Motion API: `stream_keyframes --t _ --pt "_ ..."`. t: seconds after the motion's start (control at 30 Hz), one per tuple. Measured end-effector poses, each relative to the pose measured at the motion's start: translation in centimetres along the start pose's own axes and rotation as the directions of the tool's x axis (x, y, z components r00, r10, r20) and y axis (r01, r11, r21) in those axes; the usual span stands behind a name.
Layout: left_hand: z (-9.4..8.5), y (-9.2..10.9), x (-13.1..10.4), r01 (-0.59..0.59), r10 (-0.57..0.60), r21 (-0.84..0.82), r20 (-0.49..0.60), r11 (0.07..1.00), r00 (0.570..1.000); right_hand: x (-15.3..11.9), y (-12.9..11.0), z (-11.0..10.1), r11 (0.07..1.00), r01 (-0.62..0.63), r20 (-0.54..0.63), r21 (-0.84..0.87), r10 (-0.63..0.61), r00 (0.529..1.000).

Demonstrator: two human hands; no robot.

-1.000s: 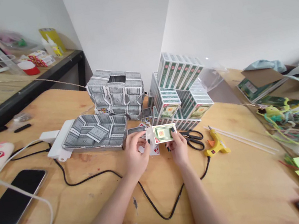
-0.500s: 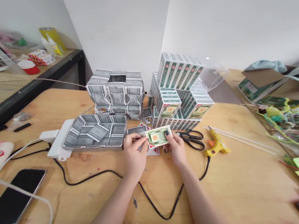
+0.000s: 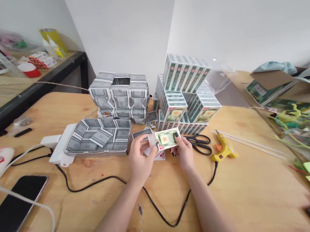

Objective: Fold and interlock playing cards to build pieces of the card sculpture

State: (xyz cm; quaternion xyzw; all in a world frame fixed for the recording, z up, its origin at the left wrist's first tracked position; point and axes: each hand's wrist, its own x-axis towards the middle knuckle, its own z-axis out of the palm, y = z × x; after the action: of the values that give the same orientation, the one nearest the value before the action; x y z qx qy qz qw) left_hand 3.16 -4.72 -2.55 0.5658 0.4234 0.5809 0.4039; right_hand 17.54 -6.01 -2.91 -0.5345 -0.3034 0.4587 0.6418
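A green and white playing-card box [image 3: 167,139] is held above the table, with the fingers and thumb of my right hand [image 3: 184,153] closed on its right end. My left hand [image 3: 141,158] is at the other end, its fingers closed around a pale, see-through piece that looks like plastic wrapping [image 3: 152,139]. Just below and behind my left hand lie loose playing cards [image 3: 159,156], partly covered. Black-handled scissors [image 3: 200,144] rest right of my right hand, and beyond them is a yellow glue gun [image 3: 223,150].
Card-covered constructions, an open tray [image 3: 99,138] and a blocky form [image 3: 121,94], stand behind left. Stacked card boxes [image 3: 184,95] rise behind right. A black cord [image 3: 160,213] loops under my forearms. Glue sticks [image 3: 256,146] lie right, a phone [image 3: 13,217] left.
The card box has shifted slightly right with my right hand. My left fingers have moved apart from its face, and a pale see-through piece now shows between them and the box.
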Motion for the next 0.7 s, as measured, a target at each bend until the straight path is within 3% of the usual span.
stream_keyframes --t 0.1,0.2,0.33,0.47,0.7 --pt "0.10 0.34 -0.14 0.050 -0.047 -0.157 0.022 0.986 0.999 0.06 0.02 -0.06 1.000 -0.007 -0.049 0.006 0.008 0.999" --pt "0.05 0.39 -0.25 0.068 -0.064 -0.151 0.031 0.986 0.997 0.10 0.06 -0.11 1.000 -0.007 -0.073 0.002 0.007 0.997" --pt "-0.09 0.21 -0.40 0.023 -0.024 -0.068 -0.017 0.997 1.000 0.13 0.08 -0.14 1.000 -0.013 -0.092 0.002 0.013 0.996" --pt "-0.31 0.48 -0.54 -0.095 0.097 0.066 -0.029 0.993 0.995 0.13 -0.04 -0.10 1.000 -0.005 -0.081 -0.003 0.005 0.997" --pt "-0.47 0.88 -0.45 -0.202 0.215 0.399 0.013 0.894 0.977 0.06 -0.17 -0.01 1.000 -0.002 -0.074 0.006 0.003 0.997"
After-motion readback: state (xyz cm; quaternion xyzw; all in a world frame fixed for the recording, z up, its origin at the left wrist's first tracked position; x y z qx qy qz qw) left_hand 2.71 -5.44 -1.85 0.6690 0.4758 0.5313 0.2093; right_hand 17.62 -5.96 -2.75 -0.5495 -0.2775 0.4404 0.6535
